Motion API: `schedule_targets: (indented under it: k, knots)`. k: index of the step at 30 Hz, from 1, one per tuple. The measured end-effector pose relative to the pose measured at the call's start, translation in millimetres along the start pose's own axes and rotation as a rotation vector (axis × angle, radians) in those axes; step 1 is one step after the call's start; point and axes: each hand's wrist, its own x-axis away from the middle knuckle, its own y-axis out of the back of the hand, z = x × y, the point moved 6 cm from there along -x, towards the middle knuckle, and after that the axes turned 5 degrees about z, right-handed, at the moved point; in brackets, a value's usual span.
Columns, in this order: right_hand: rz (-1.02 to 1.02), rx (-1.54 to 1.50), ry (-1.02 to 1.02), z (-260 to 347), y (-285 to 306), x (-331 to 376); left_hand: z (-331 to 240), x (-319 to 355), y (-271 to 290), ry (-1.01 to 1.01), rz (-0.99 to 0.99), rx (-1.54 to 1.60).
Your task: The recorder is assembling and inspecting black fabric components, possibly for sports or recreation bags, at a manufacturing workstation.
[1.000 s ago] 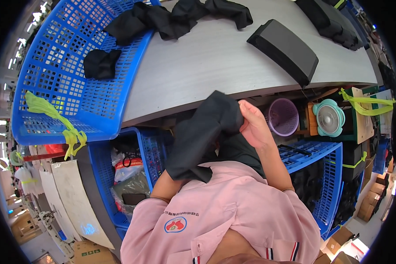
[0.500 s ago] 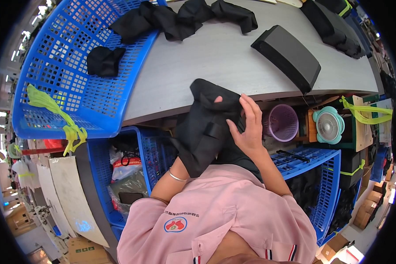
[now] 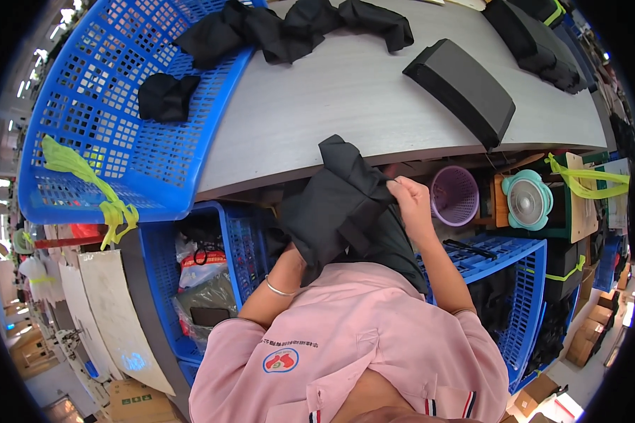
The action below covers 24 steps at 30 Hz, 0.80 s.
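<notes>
A black sewn fabric piece (image 3: 335, 204), with a strap-like strip on it, hangs over my lap in front of the table edge. My left hand (image 3: 294, 259) reaches inside or under this cloth, so its fingers are hidden. Thumb and fingers of my right hand (image 3: 413, 201) are closed on the cloth's right edge. Beyond the cloth, a black curved padded panel (image 3: 462, 92) lies on the grey table (image 3: 296, 106).
A blue basket (image 3: 113, 201) with black cloth pieces (image 3: 166, 97) stands left. More black pieces (image 3: 289, 32) trail from it across the table. Under the table's right side are a purple basket (image 3: 455, 197) and a small fan (image 3: 529, 202). Blue crates (image 3: 522, 303) flank my lap.
My right hand has gone from spread fingers to a pinch on the cloth's edge, slightly lower and to the right. The cloth has shifted and turned, its upper tip a little lower.
</notes>
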Motion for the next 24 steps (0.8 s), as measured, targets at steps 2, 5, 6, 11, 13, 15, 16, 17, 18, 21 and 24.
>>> schedule_targets:
  k: [2, 5, 6, 11, 13, 15, 16, 17, 18, 21, 24]
  knots:
    - [-0.049, 0.115, 0.208, 13, -6, 2, 2, -2, -2, 0.018, -0.004, -0.004]
    - [-0.156, 0.398, 0.477, 32, -15, 8, 3, -7, -8, 0.029, -0.001, 0.009]
    - [-0.164, 0.551, 0.560, 38, -19, 12, 4, -9, -10, 0.035, 0.005, 0.017]
    - [0.311, 0.312, 0.509, 43, -12, 15, 35, -2, 1, 0.109, 0.019, 0.099]
    - [0.521, -0.059, 0.372, 47, -5, 16, 63, 7, 14, 0.233, -0.014, 0.168]
    - [0.445, 0.068, 0.457, 61, 5, 4, 96, 10, 23, 0.392, -0.060, 0.258]
    - [0.369, 0.175, 0.529, 72, 11, -4, 112, 9, 24, 0.475, -0.084, 0.328]
    - [0.246, 0.346, 0.477, 76, 19, -13, 126, 6, 21, 0.555, -0.108, 0.406]
    - [0.089, 0.355, 0.561, 85, 22, -28, 137, 3, 15, 0.637, -0.148, 0.526]
    - [-0.082, 0.209, 0.593, 98, 36, -80, 142, -5, -15, 0.691, -0.249, 0.760]
    - [-0.137, 0.077, 0.636, 87, 36, -123, 118, -5, -42, 0.604, -0.215, 0.915]
